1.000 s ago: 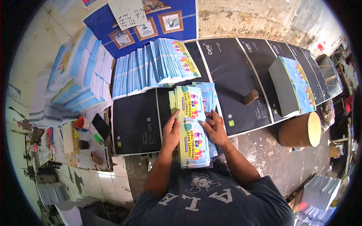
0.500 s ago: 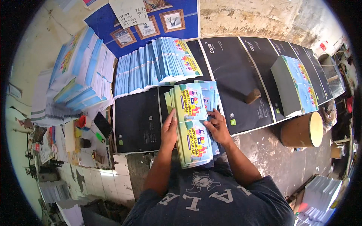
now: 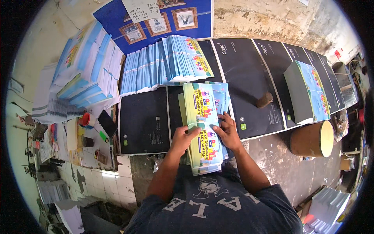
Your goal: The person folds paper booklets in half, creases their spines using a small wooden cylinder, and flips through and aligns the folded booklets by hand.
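Both hands are gripping a thick stack of green-and-yellow printed paper booklets [image 3: 202,132], lying on black sheets [image 3: 144,121] at the near table edge. Left hand [image 3: 183,138] is curling fingers over the stack's left edge; right hand [image 3: 228,130] is pressing fingers together on its right side. Fanned blue booklets [image 3: 163,64] are lying behind.

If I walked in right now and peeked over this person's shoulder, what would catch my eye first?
Most likely the bright yellow-green booklets in the middle, with the left hand and right hand on either side of the pile. Behind them, a long fanned row of blue-edged booklets spreads over black sheets. To the right stands a thick squared stack, with a brown drum below it.
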Demonstrator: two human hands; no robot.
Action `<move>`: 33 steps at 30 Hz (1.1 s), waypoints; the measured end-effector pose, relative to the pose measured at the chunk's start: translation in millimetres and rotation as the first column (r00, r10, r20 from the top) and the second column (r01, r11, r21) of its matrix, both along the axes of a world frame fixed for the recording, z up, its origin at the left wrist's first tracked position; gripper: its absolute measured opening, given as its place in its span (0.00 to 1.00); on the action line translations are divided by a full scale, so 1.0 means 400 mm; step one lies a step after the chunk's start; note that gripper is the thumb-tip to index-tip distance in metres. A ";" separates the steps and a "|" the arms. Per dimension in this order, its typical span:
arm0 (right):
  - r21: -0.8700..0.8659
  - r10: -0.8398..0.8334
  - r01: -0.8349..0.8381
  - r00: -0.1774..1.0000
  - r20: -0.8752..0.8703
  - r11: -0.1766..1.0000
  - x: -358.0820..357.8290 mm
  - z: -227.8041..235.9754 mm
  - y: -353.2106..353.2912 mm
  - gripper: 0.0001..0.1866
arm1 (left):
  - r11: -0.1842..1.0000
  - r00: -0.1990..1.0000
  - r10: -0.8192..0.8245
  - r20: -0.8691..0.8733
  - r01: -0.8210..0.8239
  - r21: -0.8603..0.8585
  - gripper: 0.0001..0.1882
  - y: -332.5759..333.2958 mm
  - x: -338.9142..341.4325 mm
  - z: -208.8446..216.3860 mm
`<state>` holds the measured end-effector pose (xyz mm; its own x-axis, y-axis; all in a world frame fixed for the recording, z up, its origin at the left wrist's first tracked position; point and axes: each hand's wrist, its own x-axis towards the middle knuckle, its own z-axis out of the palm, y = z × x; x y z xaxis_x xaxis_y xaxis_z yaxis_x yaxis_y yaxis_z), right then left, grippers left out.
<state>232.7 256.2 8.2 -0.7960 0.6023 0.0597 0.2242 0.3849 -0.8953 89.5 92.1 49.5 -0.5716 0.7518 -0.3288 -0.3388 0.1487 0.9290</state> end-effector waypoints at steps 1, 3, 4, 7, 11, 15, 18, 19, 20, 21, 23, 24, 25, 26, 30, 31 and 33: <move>0.000 0.002 -0.002 1.000 0.000 1.000 -0.001 -0.001 0.000 0.23 | 1.000 1.000 0.002 0.000 -0.002 0.000 0.17 -0.006 -0.004 -0.014; -0.012 0.007 -0.008 0.999 -0.031 1.000 0.000 -0.004 0.003 0.23 | 0.997 0.994 0.070 0.086 -0.072 0.012 0.18 -0.017 -0.016 -0.037; -0.012 0.005 -0.005 1.000 -0.030 1.000 0.001 -0.006 0.006 0.23 | 0.994 0.994 0.110 -0.018 -0.110 -0.001 0.19 -0.026 -0.013 -0.027; -0.057 0.009 -0.011 0.999 -0.047 0.998 0.007 -0.013 0.020 0.20 | 0.992 0.992 0.124 0.038 -0.125 0.026 0.18 -0.107 -0.083 -0.007; 0.054 0.006 -0.004 0.999 -0.038 0.999 0.009 -0.016 0.006 0.19 | 0.958 0.939 0.189 0.288 -0.240 0.154 0.17 -0.134 -0.102 0.112; 0.061 -0.044 0.043 0.999 0.009 0.997 0.008 -0.009 -0.001 0.22 | 0.993 0.990 0.025 -0.138 -0.041 -0.115 0.19 -0.034 -0.062 0.022; 0.111 0.022 -0.025 0.999 0.029 0.994 0.000 0.016 -0.008 0.23 | 0.997 0.997 0.063 -0.050 -0.065 -0.042 0.16 -0.009 -0.038 -0.048; 0.112 0.020 -0.023 0.999 0.032 0.993 0.004 0.015 -0.005 0.23 | 0.998 0.998 0.058 0.029 -0.058 0.004 0.16 -0.012 -0.038 -0.051; 0.092 0.007 -0.010 1.000 0.029 0.996 0.009 0.011 -0.002 0.22 | 0.997 0.993 0.050 0.106 -0.055 0.050 0.16 -0.014 -0.037 -0.055; 0.072 -0.004 0.003 1.000 0.021 0.997 0.007 0.007 -0.001 0.22 | 0.997 0.993 0.049 0.105 -0.055 0.050 0.16 -0.017 -0.041 -0.058; 0.075 -0.038 0.038 0.999 0.003 0.996 0.006 -0.009 0.002 0.21 | 0.994 0.986 0.095 0.138 -0.102 0.044 0.17 -0.023 -0.047 -0.068; 0.076 -0.037 0.038 0.999 -0.005 0.996 0.005 -0.005 0.000 0.20 | 0.994 0.986 0.098 0.137 -0.104 0.043 0.17 -0.028 -0.048 -0.078; 0.076 -0.037 0.038 0.999 -0.013 0.996 0.004 -0.001 0.000 0.20 | 0.993 0.979 0.082 0.185 -0.097 0.072 0.19 -0.034 -0.048 -0.087; 0.082 -0.002 0.002 1.000 0.001 0.997 0.006 0.002 0.003 0.19 | 0.991 0.971 0.065 0.231 -0.091 0.103 0.21 -0.039 -0.049 -0.097; 0.058 0.037 -0.038 0.999 0.011 0.998 0.010 0.009 0.006 0.20 | 0.991 0.996 0.023 0.087 -0.034 0.129 0.29 -0.022 -0.026 -0.121; 0.042 0.048 -0.049 0.999 0.025 0.998 0.011 0.013 0.007 0.20 | 0.991 0.996 0.026 0.086 -0.037 0.130 0.29 -0.021 -0.026 -0.139; 0.027 0.056 -0.057 0.998 0.039 0.998 0.013 0.012 0.011 0.21 | 0.969 0.975 -0.028 0.222 -0.028 0.245 0.31 -0.013 -0.021 -0.150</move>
